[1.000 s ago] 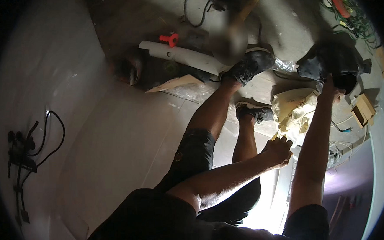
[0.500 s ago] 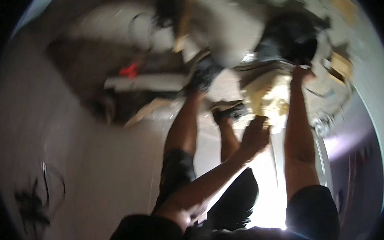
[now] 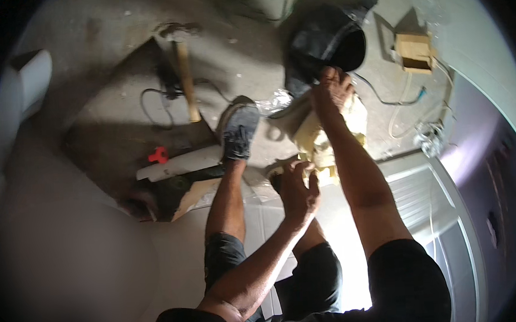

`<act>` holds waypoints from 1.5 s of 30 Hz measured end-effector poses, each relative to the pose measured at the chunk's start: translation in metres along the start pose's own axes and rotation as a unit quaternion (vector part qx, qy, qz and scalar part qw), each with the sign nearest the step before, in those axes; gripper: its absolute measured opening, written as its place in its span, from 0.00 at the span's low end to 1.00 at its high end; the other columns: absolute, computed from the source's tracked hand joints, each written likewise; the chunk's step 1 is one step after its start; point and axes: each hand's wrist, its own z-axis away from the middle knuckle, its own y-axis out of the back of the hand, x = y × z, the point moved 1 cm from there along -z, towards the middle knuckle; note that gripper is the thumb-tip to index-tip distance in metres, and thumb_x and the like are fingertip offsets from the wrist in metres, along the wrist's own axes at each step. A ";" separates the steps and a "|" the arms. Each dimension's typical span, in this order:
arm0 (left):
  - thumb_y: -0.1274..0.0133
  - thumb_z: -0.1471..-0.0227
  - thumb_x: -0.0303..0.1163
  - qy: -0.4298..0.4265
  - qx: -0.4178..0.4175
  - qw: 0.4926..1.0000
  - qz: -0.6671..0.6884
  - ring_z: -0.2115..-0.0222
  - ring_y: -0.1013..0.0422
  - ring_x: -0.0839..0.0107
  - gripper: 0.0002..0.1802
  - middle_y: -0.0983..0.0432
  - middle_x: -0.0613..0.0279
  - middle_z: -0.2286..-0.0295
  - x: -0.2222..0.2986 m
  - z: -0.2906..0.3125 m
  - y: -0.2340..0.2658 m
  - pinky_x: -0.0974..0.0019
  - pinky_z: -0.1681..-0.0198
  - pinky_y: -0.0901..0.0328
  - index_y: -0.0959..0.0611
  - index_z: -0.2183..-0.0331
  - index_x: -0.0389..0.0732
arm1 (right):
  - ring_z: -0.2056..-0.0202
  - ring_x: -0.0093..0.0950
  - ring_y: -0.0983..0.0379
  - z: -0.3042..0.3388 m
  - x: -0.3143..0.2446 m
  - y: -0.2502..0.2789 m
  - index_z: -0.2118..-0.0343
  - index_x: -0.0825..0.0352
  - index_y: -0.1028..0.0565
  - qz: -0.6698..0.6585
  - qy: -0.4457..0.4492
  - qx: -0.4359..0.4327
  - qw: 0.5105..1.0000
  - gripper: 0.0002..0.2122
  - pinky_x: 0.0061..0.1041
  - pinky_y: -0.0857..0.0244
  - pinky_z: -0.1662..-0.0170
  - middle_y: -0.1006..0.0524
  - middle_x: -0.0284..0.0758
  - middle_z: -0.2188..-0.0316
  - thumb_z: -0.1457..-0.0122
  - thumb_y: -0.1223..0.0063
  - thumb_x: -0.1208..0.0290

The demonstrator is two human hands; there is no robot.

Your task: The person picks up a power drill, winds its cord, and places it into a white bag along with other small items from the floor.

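Note:
A black, soft-sided bag [image 3: 313, 44] with a round dark mouth lies on the floor ahead of me. My right hand [image 3: 332, 93] is at the near edge of its mouth, the fingers curled over the rim. Below that hand, partly covered by my forearm, lies a pale yellow crumpled sack or cloth [image 3: 355, 121]. My left hand [image 3: 300, 191] hovers just left of the yellow material, its fingers bent and apart, with nothing visible in them. What lies inside the bag is too dark to see.
A hammer [image 3: 187, 83] with a wooden handle lies on a dark sheet [image 3: 104, 125] at the left, near a red plastic piece [image 3: 158, 155] and a white length of pipe or trim [image 3: 182, 164]. An opened cardboard box [image 3: 414, 53] and a white louvred panel [image 3: 423, 187] are on the right.
The view has turned, so the bag and my right hand now appear farther left. My left hand has shifted left and its fingers look more spread. My right hand stays at the bag's edge.

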 end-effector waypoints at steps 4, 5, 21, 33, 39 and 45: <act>0.47 0.48 0.25 0.030 -0.001 0.999 0.025 0.56 0.33 0.49 0.12 0.28 0.48 0.62 0.000 0.000 -0.008 0.51 0.50 0.41 0.23 0.60 0.37 | 0.53 0.37 0.35 -0.015 0.028 -0.005 0.65 0.58 0.27 0.005 0.098 0.042 0.994 0.06 0.43 0.42 0.53 0.24 0.32 0.65 0.45 0.48 0.68; 0.47 0.48 0.25 0.043 -0.001 0.999 0.023 0.56 0.33 0.49 0.11 0.28 0.48 0.62 -0.004 -0.001 -0.006 0.51 0.50 0.41 0.23 0.60 0.37 | 0.54 0.36 0.34 -0.012 0.023 0.000 0.65 0.57 0.27 -0.001 0.112 0.035 0.993 0.06 0.43 0.41 0.53 0.25 0.32 0.66 0.46 0.47 0.67; 0.45 0.47 0.26 -0.005 0.025 0.999 -0.041 0.63 0.25 0.56 0.10 0.25 0.50 0.65 -0.033 0.001 -0.015 0.59 0.61 0.29 0.23 0.60 0.40 | 0.52 0.36 0.36 -0.008 0.000 0.031 0.60 0.61 0.27 0.049 0.143 -0.029 0.988 0.17 0.46 0.41 0.51 0.30 0.35 0.56 0.49 0.41 0.58; 0.48 0.42 0.25 0.050 -0.056 0.993 0.092 0.66 0.22 0.62 0.08 0.20 0.52 0.65 -0.044 -0.003 -0.019 0.62 0.60 0.28 0.20 0.59 0.36 | 0.57 0.35 0.34 -0.013 0.024 -0.013 0.72 0.58 0.27 0.049 0.290 0.154 0.943 0.07 0.42 0.40 0.58 0.29 0.36 0.69 0.53 0.47 0.64; 0.48 0.38 0.35 0.113 -0.116 0.978 0.132 0.61 0.24 0.67 0.14 0.20 0.54 0.64 -0.049 -0.012 -0.023 0.65 0.55 0.32 0.21 0.58 0.33 | 0.58 0.35 0.36 -0.021 0.031 0.008 0.70 0.60 0.25 -0.012 0.299 0.066 0.952 0.09 0.39 0.41 0.60 0.30 0.36 0.67 0.52 0.47 0.63; 0.48 0.38 0.38 0.161 -0.137 0.966 0.146 0.61 0.24 0.69 0.16 0.20 0.55 0.63 -0.053 -0.010 -0.027 0.67 0.55 0.33 0.21 0.57 0.34 | 0.59 0.37 0.33 -0.023 0.022 0.017 0.69 0.63 0.26 0.023 0.215 -0.012 0.976 0.07 0.40 0.39 0.60 0.30 0.38 0.66 0.48 0.50 0.67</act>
